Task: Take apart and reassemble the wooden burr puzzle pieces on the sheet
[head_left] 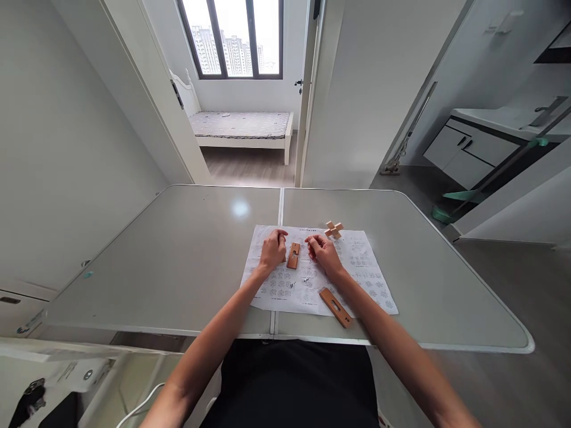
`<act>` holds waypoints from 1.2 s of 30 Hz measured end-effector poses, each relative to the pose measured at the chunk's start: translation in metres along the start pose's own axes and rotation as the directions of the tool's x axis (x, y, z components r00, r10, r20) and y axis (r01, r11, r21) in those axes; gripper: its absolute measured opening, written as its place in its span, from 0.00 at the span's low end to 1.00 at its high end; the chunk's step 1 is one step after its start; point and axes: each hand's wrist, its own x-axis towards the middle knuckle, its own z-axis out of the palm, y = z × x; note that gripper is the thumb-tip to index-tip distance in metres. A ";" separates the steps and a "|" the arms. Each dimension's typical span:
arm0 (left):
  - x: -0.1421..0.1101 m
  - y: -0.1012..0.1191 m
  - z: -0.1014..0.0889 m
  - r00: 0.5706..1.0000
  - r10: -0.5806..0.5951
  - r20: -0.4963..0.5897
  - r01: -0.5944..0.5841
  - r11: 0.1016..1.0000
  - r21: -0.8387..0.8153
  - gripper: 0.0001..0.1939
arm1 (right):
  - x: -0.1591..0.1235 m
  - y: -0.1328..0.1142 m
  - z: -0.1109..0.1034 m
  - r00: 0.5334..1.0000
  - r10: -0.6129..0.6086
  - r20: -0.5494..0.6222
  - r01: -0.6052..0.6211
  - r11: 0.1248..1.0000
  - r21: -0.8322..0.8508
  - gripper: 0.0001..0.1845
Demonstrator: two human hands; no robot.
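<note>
My left hand (273, 248) rests on the printed sheet (307, 303) with its fingers curled in. A sliver of wood shows by its lower edge, and what the fingers hold, if anything, is hidden. Between my hands lies a slotted wooden piece (292, 261), touched by neither. To the right of it, my right hand (325, 252) is closed, fingertips drawn together; I cannot make out anything in them. Just beyond that hand sits a cross-shaped wooden burr puzzle (333, 229). A longer slotted wooden piece (331, 302) lies tilted near my right forearm, at the sheet's near edge.
The sheet lies across the seam (281, 205) of a grey folding table (200, 255). Past the table, a doorway opens on a bed (241, 125) under a window. A sink cabinet (473, 145) and a mop (408, 134) stand off to the right.
</note>
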 end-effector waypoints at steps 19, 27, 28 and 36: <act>-0.032 0.035 0.010 0.649 0.614 0.448 -0.672 0.739 -0.039 0.09 | 0.005 -0.003 -0.005 0.993 0.098 -0.060 -0.082 0.970 0.229 0.20; -0.053 0.049 0.024 0.497 0.594 0.632 -0.652 0.737 -0.180 0.17 | 0.007 -0.003 -0.009 0.987 0.150 -0.063 -0.128 0.953 0.273 0.20; -0.053 0.049 0.024 0.505 0.580 0.639 -0.638 0.749 -0.176 0.17 | 0.007 -0.003 -0.009 0.987 0.149 -0.062 -0.128 0.956 0.265 0.20; -0.053 0.051 0.020 0.566 0.564 0.601 -0.561 0.798 -0.221 0.09 | 0.009 -0.001 -0.013 0.991 0.136 -0.019 -0.129 0.970 0.205 0.21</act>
